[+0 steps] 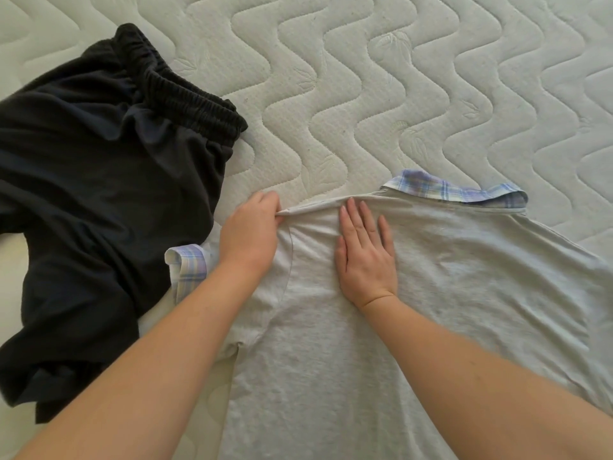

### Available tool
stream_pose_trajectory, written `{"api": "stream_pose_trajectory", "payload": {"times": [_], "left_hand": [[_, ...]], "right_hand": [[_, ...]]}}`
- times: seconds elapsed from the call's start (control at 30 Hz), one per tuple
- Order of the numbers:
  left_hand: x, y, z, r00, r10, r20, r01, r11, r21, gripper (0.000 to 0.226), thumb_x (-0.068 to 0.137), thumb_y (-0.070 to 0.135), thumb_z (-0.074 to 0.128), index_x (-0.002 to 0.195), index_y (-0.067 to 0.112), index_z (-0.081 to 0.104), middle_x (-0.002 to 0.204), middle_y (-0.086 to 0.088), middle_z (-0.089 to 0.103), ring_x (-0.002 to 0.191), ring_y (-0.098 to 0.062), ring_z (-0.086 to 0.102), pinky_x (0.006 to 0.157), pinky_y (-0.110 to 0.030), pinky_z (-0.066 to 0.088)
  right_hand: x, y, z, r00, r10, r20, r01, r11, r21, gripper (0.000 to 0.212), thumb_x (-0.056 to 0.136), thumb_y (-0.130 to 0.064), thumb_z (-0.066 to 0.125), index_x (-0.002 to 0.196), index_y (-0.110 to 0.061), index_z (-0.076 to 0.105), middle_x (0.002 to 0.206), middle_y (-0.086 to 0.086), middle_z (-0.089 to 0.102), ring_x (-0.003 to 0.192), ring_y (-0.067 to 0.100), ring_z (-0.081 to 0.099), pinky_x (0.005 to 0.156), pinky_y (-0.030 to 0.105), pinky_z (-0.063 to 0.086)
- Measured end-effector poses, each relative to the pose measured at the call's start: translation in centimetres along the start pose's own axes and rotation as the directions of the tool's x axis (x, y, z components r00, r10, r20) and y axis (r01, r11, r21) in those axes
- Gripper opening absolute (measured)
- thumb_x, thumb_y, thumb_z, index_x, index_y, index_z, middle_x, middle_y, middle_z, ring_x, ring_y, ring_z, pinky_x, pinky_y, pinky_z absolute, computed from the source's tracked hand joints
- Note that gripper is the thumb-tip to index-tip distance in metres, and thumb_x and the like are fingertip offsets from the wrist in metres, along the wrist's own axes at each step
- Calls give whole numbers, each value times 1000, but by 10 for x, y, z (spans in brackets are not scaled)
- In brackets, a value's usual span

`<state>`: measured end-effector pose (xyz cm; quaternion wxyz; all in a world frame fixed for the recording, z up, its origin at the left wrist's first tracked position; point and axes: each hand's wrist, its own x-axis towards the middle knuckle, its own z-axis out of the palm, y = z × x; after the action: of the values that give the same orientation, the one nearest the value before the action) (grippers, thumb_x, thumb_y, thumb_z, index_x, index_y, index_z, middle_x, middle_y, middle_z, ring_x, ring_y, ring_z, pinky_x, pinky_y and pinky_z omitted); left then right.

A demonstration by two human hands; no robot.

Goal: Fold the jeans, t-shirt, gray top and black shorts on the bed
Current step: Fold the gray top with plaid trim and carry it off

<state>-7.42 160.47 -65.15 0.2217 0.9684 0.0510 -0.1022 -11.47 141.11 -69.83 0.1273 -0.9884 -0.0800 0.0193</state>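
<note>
Gray top (414,293) spread flat on the bed (365,78), plaid collar (454,190) at the far edge, body running back toward the person; laid out this way, I judge, so the sides can be turned in cleanly. Left hand (252,230) at the near-left shoulder, fingers curled and pinching a ridge of gray cloth at the shoulder seam, drawing it taut toward the left. Right hand (365,257) lies flat on the upper chest of the top, fingers straight and close together, palm down, gripping nothing; it reads as an anchor or a smoothing press, keeping the cloth from sliding while the other hand pulls the shoulder line straight. The two hands are near each other, a short span of stretched fabric between them. Left sleeve of the top sits under the left forearm, its plaid cuff (187,270) turned up and touching the edge of the black shorts (99,194). Shorts lie crumpled to the left of the top, elastic waistband (185,84) bunched at the far side, not yet folded. Jeans and t-shirt not in view. Judged stage: top being squared up for its first fold, shorts untouched. Likely need next: keep the flat hand firm so the seam stays aligned when the sleeve comes over; soft knit may wrinkle or drag if released early
</note>
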Motion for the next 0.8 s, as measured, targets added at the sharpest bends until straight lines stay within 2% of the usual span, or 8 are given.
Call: {"api": "stream_pose_trajectory", "payload": {"times": [0.1, 0.17, 0.3, 0.37, 0.5, 0.6, 0.7, 0.8], "left_hand": [[-3, -1, -2, 1000, 18, 19, -18, 1000, 1, 13, 98, 22, 54, 86, 17, 53, 89, 3, 52, 81, -21, 50, 65, -30, 31], [-1, -2, -3, 996, 61, 58, -63, 998, 21, 3, 96, 21, 58, 96, 20, 56, 94, 6, 51, 91, -21, 52, 76, -30, 34], [12, 10, -3, 985, 144, 97, -145, 989, 1, 33, 92, 51, 58, 112, 25, 58, 103, 9, 50, 104, -15, 48, 92, -34, 32], [19, 24, 0, 976, 179, 126, -177, 984, -28, 33, 95, 50, 53, 114, 24, 62, 109, 5, 58, 110, -18, 50, 95, -35, 32], [35, 42, 9, 984, 115, 139, -123, 991, 48, 10, 97, 25, 58, 105, 25, 63, 107, 2, 60, 108, -22, 54, 86, -34, 31], [37, 44, 12, 997, 16, 75, -19, 999, 42, 13, 96, 14, 55, 98, 24, 63, 103, 1, 59, 102, -23, 54, 80, -30, 28], [28, 45, 15, 998, 52, 25, -54, 995, 81, 9, 99, 18, 51, 103, 22, 59, 105, 0, 58, 102, -24, 53, 83, -33, 31], [24, 42, 11, 996, 46, 70, -57, 986, 158, 16, 98, 36, 52, 104, 21, 53, 107, 2, 60, 106, -25, 55, 88, -39, 36]], "right_hand": [[-2, -1, -1, 998, 28, -54, -25, 998, 57, 47, 103, -27, 29, 147, -15, 42, 153, -1, 41, 145, 17, 28, 122, 44, 10], [-3, -1, -1, 996, 43, -77, -37, 996, 76, 44, 103, -26, 33, 143, -15, 47, 147, 0, 48, 141, 18, 33, 121, 45, 13], [-2, -2, -2, 998, 53, -40, -51, 997, 52, 46, 103, -28, 31, 145, -16, 44, 150, -1, 43, 144, 16, 30, 121, 45, 11], [0, -3, -3, 998, 56, 0, -56, 998, 9, 50, 103, -31, 26, 150, -18, 38, 157, -4, 35, 147, 14, 23, 122, 44, 7], [0, -4, -2, 998, 61, 3, -61, 998, -1, 53, 101, -32, 25, 153, -19, 31, 161, -5, 26, 149, 11, 15, 122, 44, 3], [0, -3, -1, 995, 101, -2, -101, 995, -3, 63, 97, -39, 30, 155, -13, 22, 163, 2, 16, 151, 13, 8, 122, 44, -3], [1, -2, 0, 993, 111, 31, -109, 993, -53, 71, 95, -45, 30, 155, -7, 21, 163, 12, 14, 152, 21, 6, 122, 48, -2], [2, 0, 3, 993, 103, 52, -99, 992, -82, 72, 95, -48, 30, 154, -8, 22, 163, 14, 14, 152, 23, 8, 121, 51, 2]]}}
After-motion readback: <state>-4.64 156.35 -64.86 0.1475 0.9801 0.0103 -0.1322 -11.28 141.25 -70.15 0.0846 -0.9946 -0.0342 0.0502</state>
